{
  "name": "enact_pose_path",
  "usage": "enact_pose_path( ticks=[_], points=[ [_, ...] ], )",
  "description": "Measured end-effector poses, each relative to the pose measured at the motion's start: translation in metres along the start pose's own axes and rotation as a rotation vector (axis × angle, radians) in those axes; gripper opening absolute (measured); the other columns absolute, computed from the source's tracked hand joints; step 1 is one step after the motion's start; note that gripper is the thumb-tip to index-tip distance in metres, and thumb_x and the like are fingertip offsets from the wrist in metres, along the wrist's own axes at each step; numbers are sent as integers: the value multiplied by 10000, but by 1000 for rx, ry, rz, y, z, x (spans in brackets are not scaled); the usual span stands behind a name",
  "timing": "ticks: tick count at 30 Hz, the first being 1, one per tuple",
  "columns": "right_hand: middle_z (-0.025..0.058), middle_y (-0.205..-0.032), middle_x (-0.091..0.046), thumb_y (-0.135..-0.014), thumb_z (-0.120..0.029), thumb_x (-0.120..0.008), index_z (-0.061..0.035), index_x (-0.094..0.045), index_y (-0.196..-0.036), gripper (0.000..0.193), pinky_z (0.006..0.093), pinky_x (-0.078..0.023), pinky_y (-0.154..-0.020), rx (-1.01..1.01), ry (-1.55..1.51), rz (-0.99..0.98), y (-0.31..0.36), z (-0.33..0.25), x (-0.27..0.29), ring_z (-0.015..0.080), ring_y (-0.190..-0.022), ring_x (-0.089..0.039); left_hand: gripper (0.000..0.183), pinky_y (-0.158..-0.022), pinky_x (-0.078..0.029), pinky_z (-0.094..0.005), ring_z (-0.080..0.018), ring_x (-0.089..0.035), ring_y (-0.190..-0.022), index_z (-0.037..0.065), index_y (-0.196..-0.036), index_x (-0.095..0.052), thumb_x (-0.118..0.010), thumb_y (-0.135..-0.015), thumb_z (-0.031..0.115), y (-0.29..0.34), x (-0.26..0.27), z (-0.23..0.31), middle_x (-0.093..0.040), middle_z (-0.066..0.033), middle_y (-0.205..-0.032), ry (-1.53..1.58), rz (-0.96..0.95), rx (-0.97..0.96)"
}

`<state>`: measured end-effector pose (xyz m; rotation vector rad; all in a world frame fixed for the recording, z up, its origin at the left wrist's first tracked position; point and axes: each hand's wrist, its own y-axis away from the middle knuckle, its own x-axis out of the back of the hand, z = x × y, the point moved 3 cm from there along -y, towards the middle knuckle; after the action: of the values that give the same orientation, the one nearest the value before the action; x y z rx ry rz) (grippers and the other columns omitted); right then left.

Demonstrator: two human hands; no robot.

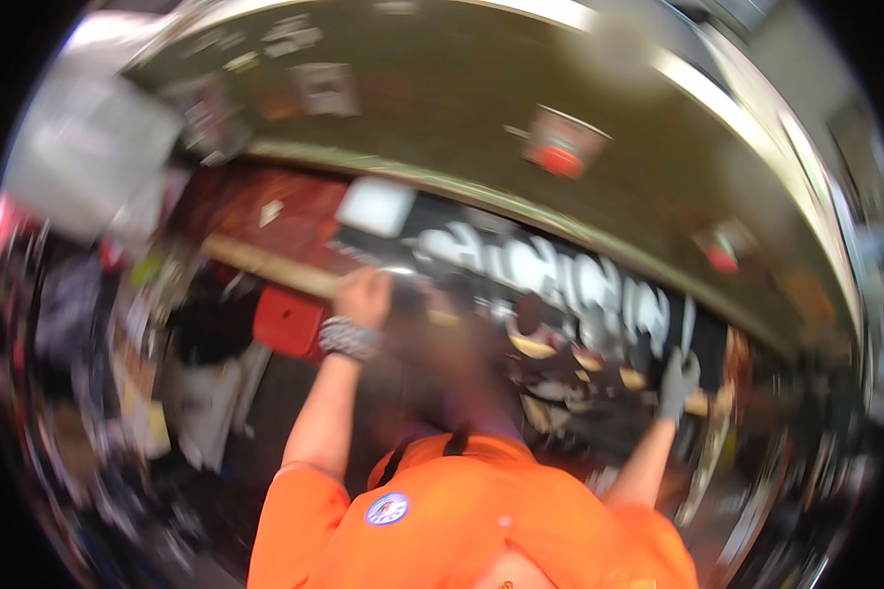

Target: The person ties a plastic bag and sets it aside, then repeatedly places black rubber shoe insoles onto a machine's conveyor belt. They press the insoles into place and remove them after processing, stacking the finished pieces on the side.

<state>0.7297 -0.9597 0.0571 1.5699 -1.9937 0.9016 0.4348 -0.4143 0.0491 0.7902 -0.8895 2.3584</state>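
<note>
Although blur smears much of the view, two arms can be counted reaching forward from one orange shirt (521, 515), which bears one round badge (387, 508). The left hand (363, 294) is bare, with one patterned band (349, 337) at its wrist; it lies at the front edge of a long bench (300, 216), near one white sheet (376, 206). Whether its fingers grip anything, or stand wide or narrow, cannot be told. The right hand (676, 385), in one grey glove, is at the far right end of the bench, its fingers just beside the lower end of one thin pale strip (689, 319). Whether it holds that strip cannot be told either.

Between the two hands, about four white curved pieces (525, 263) lie in a row on the dark part of the bench, left of the strip; their outlines run together, so the count is approximate. Nearer the person, at least three dark items with tan edges (532, 347) form another row, too smeared to identify.

One red stool (287, 322) stands just left of the left wrist. Two containers with red-orange parts (559, 157) show against the olive panel (442, 93) beyond the bench.
</note>
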Motion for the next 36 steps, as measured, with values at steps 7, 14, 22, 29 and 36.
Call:
enact_pose_path(
  ticks=[7,14,22,29,36],
  points=[
    [223,-1149,-672,-916,-279,-667,20,-654,-1186,403,391,-509,-913,-180,137,127,37,-34,4,320,-1049,-661,199,-702,-439,-468,-389,-555,-783,14,-834,-539,-569,-982,143,16,9,-14,-574,-180,-784,69,-92,40],
    [160,-1193,-624,-828,-371,-755,-30,-615,-1283,585,441,-443,-1002,539,-319,-252,99,-240,-120,316,-1162,-537,321,-644,-483,-537,-464,-648,-765,15,-1026,-627,-519,-1021,317,53,37,-5,-671,-263,-824,-201,-224,130],
    [260,-1331,-459,-616,-372,-850,-7,-439,-1410,966,564,-335,-1081,716,-273,-406,225,-297,-172,474,-1238,-426,280,-566,-463,-512,-431,-620,-628,0,-967,-648,-605,-980,276,123,75,1,-645,-225,-692,-322,-177,65],
    [253,-1355,-525,-602,-350,-879,-1,-457,-1421,985,461,-421,-1072,-48,-698,-805,162,-267,-118,385,-1269,-517,265,-631,-475,-508,-430,-626,-705,-29,-1025,-639,-619,-966,228,151,90,-7,-666,-234,-780,-206,-263,102],
    [236,-1257,-470,-581,-281,-834,-57,-422,-1397,941,529,-375,-1037,684,-115,-375,157,-248,-133,433,-1214,-444,255,-618,-474,-500,-422,-625,-687,-37,-1030,-644,-634,-957,208,135,80,-5,-671,-230,-780,-224,-212,78]
  ],
)
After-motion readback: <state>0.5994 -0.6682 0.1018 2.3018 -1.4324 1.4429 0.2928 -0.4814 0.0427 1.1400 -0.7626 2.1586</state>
